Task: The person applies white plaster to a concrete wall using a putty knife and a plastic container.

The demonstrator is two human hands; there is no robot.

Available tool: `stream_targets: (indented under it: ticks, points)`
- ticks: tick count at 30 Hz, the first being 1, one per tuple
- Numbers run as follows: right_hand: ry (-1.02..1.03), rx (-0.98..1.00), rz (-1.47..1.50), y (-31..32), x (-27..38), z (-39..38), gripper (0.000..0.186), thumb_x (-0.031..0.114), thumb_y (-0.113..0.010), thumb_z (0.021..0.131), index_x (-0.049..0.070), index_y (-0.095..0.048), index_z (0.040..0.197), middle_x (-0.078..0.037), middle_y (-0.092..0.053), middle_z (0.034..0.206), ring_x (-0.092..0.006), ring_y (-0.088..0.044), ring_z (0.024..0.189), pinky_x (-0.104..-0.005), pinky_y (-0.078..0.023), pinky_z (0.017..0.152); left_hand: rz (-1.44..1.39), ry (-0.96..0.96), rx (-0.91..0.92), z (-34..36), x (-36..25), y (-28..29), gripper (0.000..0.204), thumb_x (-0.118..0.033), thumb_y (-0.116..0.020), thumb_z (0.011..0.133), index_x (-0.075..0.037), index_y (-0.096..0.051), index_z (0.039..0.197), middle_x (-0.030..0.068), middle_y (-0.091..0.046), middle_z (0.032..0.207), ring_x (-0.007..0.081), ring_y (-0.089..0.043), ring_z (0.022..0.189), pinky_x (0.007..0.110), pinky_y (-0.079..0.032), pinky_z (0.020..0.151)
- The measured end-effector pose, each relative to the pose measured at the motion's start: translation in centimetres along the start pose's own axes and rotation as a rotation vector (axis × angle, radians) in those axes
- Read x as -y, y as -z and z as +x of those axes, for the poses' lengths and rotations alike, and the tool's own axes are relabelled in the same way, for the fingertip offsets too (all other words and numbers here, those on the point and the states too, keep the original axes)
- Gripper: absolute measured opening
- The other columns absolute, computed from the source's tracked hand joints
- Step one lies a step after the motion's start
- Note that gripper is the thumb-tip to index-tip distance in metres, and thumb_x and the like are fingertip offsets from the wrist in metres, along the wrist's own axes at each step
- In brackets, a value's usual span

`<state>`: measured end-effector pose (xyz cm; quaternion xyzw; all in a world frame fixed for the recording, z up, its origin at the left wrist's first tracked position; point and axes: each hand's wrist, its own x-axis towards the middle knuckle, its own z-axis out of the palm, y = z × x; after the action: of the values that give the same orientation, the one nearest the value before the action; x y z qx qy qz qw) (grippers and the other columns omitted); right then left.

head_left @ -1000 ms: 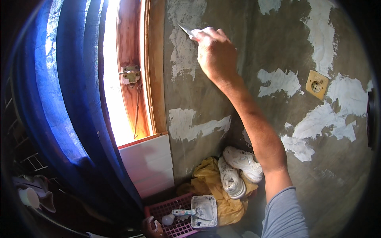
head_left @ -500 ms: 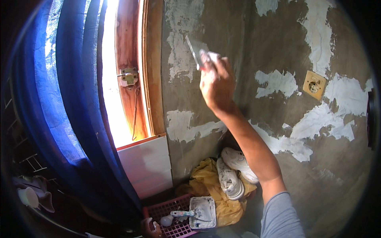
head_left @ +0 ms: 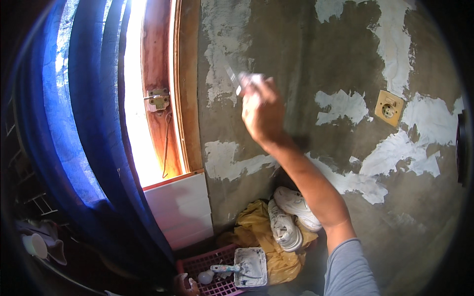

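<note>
My right hand (head_left: 261,111) grips a putty knife (head_left: 232,74), its blurred blade angled up-left over a white filler patch (head_left: 217,29) on the grey-brown wall (head_left: 335,59), just right of the wooden window frame (head_left: 190,89). My left hand (head_left: 188,283) shows only partly at the bottom edge, smeared with white, beside a pink plastic basket (head_left: 224,285); I cannot make out its grip. A white-smeared tray (head_left: 253,264) rests on the basket, with another scraper (head_left: 222,268) lying across it and a white bulb (head_left: 206,276) alongside.
A blue curtain (head_left: 86,113) hangs at the left. White shoes (head_left: 284,227) sit on yellow cloth (head_left: 252,222) in the corner below. A beige socket (head_left: 388,107) is on the right wall, with more white patches around it. A white panel (head_left: 177,207) stands under the window.
My right hand and its knife have moved down the wall from near the top patch, shifting slightly left over the last half second. The view has shifted slightly.
</note>
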<state>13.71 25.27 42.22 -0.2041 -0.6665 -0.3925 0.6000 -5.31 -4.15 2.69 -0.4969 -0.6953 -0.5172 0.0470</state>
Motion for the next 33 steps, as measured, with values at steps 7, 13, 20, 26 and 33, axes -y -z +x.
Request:
stream_targets:
  ticks: [7,13,20,26,33]
  points:
    - [-0.180,0.252,-0.065,0.3,-1.6,4.6,0.014,0.008,-0.053,0.087,0.001,-0.062,0.094,-0.013,-0.059,0.090,-0.0314,-0.061,0.087,-0.0422,-0.053,0.072,-0.053,-0.022,0.023,-0.2,0.1,-0.5,0.024,0.000,-0.066,0.080,-0.004,-0.063,0.103,0.0157,-0.062,0.099,0.0311,-0.061,0.090,0.039,-0.051,0.078]
    - [-0.098,0.167,0.013,0.9,0.6,3.1,0.020,-0.001,-0.055,0.080,0.002,-0.064,0.098,-0.011,-0.060,0.088,-0.0301,-0.060,0.086,-0.0401,-0.051,0.080,-0.018,-0.026,0.038,0.0,0.1,0.4,0.025,0.002,-0.064,0.080,-0.003,-0.061,0.104,0.0166,-0.060,0.100,0.0310,-0.060,0.090,0.038,-0.052,0.077]
    - [0.078,0.187,-0.072,1.0,-1.8,5.7,0.026,-0.001,-0.054,0.081,-0.001,-0.062,0.105,-0.013,-0.061,0.096,-0.0308,-0.059,0.090,-0.0398,-0.050,0.083,-0.174,0.021,0.044,-0.5,0.2,-0.6,0.024,-0.001,-0.064,0.081,-0.003,-0.062,0.104,0.0163,-0.061,0.099,0.0319,-0.059,0.092,0.041,-0.049,0.081]
    - [0.118,0.119,-0.011,0.8,-0.1,2.1,0.020,-0.003,-0.057,0.076,0.003,-0.065,0.094,-0.008,-0.059,0.090,-0.0268,-0.057,0.080,-0.0365,-0.050,0.070,0.010,-0.074,0.028,-0.5,1.8,-0.3,0.024,-0.003,-0.066,0.080,-0.004,-0.063,0.104,0.0150,-0.061,0.097,0.0326,-0.059,0.092,0.042,-0.048,0.082]
    - [0.120,0.004,-0.051,0.3,-2.7,7.0,0.020,-0.002,-0.056,0.081,0.003,-0.064,0.098,-0.009,-0.062,0.089,-0.0280,-0.057,0.079,-0.0369,-0.050,0.071,0.004,-0.057,0.035,-0.4,0.8,-0.4,0.023,-0.005,-0.067,0.080,-0.006,-0.064,0.103,0.0150,-0.063,0.098,0.0321,-0.060,0.091,0.042,-0.049,0.080]
